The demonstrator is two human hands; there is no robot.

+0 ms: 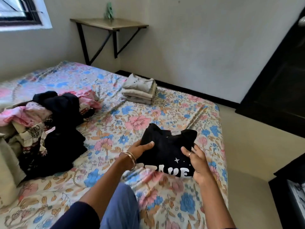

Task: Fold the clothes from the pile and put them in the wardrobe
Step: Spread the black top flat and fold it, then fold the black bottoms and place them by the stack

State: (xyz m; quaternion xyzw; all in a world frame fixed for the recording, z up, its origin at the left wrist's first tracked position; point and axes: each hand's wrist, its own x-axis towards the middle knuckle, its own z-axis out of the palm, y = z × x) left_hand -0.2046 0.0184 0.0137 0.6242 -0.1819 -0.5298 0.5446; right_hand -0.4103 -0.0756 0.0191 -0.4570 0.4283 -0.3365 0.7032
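Bed under a floral sheet of pink and blue flowers. Wall-mounted shelf on black brackets at the far wall, a small green figure standing on it. Window with a dark frame, upper left. Pale floor right of the bed. Black skirting along the wall base.

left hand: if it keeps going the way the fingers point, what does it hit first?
The left hand already holds the black shirt, fingers pointing right across it. Straight on, it likely meets the right hand at the shirt's other edge; depth is unclear.
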